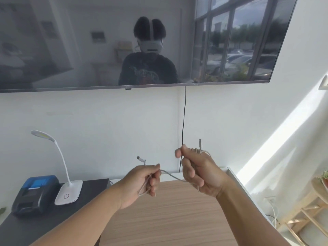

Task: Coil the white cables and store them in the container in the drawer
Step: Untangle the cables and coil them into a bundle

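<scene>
White cable (173,176) runs left-right between left hand (140,185) and right hand (198,173), both fists gripping it, plugs pointing up. Desk lamp (68,189) and printer (35,194) near the wood table's (168,219) left edge.

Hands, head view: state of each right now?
Left hand: closed, fingers pinching the white cable near one connector end.
Right hand: closed around loops of the same cable, other connector sticking up above it.

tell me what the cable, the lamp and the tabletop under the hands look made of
White cable: soft, flexible, probably rubbery plastic sheath; it sags and loops between both hands. Desk lamp: glossy white plastic, judging by its sheen, with a bendy neck. Tabletop: matte light wood grain, possibly laminate; streaks look printed.
</scene>
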The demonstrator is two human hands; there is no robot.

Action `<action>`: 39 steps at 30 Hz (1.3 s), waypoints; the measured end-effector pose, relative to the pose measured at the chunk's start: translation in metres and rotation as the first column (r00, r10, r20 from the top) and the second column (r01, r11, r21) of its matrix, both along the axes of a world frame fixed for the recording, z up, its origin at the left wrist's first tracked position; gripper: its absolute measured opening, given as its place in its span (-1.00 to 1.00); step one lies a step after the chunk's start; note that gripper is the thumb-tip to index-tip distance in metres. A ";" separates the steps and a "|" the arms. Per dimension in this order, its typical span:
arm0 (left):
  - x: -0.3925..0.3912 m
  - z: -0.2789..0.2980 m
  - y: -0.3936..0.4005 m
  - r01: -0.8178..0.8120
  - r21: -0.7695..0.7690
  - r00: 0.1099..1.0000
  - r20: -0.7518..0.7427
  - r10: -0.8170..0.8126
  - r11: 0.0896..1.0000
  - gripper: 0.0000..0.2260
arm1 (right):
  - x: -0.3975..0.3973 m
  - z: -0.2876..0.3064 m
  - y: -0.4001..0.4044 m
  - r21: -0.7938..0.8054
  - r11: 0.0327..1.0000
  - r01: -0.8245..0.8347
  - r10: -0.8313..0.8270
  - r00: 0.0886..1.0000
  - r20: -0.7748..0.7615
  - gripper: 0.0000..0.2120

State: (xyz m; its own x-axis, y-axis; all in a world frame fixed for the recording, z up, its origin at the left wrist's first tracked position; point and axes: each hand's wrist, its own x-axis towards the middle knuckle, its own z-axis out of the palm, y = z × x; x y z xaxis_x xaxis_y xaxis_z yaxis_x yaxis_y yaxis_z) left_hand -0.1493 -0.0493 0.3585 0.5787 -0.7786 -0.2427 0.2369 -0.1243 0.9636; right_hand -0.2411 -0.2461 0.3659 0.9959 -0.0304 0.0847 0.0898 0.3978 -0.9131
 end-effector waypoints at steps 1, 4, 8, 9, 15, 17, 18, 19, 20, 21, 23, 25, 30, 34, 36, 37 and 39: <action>0.003 0.003 0.000 0.003 0.012 1.000 0.012 -0.003 1.000 -0.75 | -0.002 -0.002 0.000 -0.072 0.996 -0.056 0.055 0.998 -0.011 -0.63; 0.010 0.014 -0.002 0.078 0.097 0.984 0.149 -0.092 0.992 -0.70 | -0.005 -0.007 0.003 -0.268 0.939 -0.216 0.198 0.976 -0.092 -0.56; 0.015 0.030 -0.007 0.104 0.274 0.907 0.369 -0.204 0.956 -0.50 | -0.004 -0.015 0.007 -0.375 0.878 -0.299 0.259 0.954 -0.154 -0.50; 0.016 0.032 -0.007 0.085 0.297 0.875 0.435 -0.215 0.951 -0.48 | -0.003 -0.017 0.008 -0.378 0.880 -0.288 0.247 0.957 -0.154 -0.50; 0.016 0.031 -0.009 -0.172 0.280 0.629 0.769 -0.113 0.944 -0.34 | 0.005 -0.023 0.010 -0.245 0.960 -0.134 0.092 0.980 -0.175 -0.52; 0.013 0.027 -0.012 -0.287 0.209 0.489 0.871 -0.045 0.935 -0.53 | 0.008 -0.024 0.011 -0.192 0.980 -0.059 0.027 0.986 -0.163 -0.53; 0.010 0.026 -0.014 -0.296 0.191 0.444 0.895 -0.042 0.936 -0.62 | 0.010 -0.024 0.010 -0.177 0.984 -0.030 0.004 0.989 -0.148 -0.53; 0.008 0.025 -0.015 -0.288 0.185 0.419 0.906 -0.051 0.940 -0.68 | 0.011 -0.024 0.010 -0.167 0.986 -0.013 -0.008 0.992 -0.129 -0.54; 0.007 0.023 -0.015 -0.279 0.195 0.399 0.914 -0.072 0.940 -0.72 | 0.012 -0.023 0.009 -0.160 0.987 -0.003 -0.015 0.994 -0.109 -0.54; 0.006 0.022 -0.015 -0.283 0.218 0.362 0.926 -0.107 0.934 -0.74 | 0.012 -0.022 0.009 -0.153 0.988 0.005 -0.019 0.995 -0.094 -0.54; 0.005 0.024 -0.011 -0.332 0.252 0.215 0.958 -0.188 0.909 -0.75 | 0.013 -0.019 0.010 -0.145 0.989 0.023 -0.035 0.996 -0.077 -0.54; 0.000 0.030 -0.008 -0.382 0.215 -0.010 0.972 -0.236 0.899 -0.79 | 0.014 -0.019 0.010 -0.153 0.986 0.060 -0.071 0.995 -0.068 -0.55; -0.017 0.048 -0.008 -0.415 0.205 -0.365 0.855 -0.369 0.886 -0.81 | 0.017 -0.022 0.009 -0.213 0.976 0.050 -0.058 0.998 -0.034 -0.57; -0.033 0.053 -0.011 -0.569 0.366 -0.268 0.765 -0.586 0.737 -0.69 | 0.021 -0.023 0.012 -0.197 0.971 0.138 -0.141 0.990 0.000 -0.61; -0.037 0.050 -0.011 -0.595 0.404 -0.209 0.757 -0.619 0.695 -0.66 | 0.023 -0.022 0.014 -0.232 0.954 0.188 -0.183 0.982 0.041 -0.57; -0.039 0.048 -0.010 -0.598 0.419 -0.184 0.758 -0.626 0.683 -0.66 | 0.024 -0.021 0.014 -0.251 0.946 0.203 -0.193 0.979 0.065 -0.56; -0.042 0.043 -0.008 -0.579 0.436 -0.132 0.783 -0.607 0.689 -0.66 | 0.026 -0.022 0.013 -0.250 0.932 0.262 -0.241 0.964 0.111 -0.57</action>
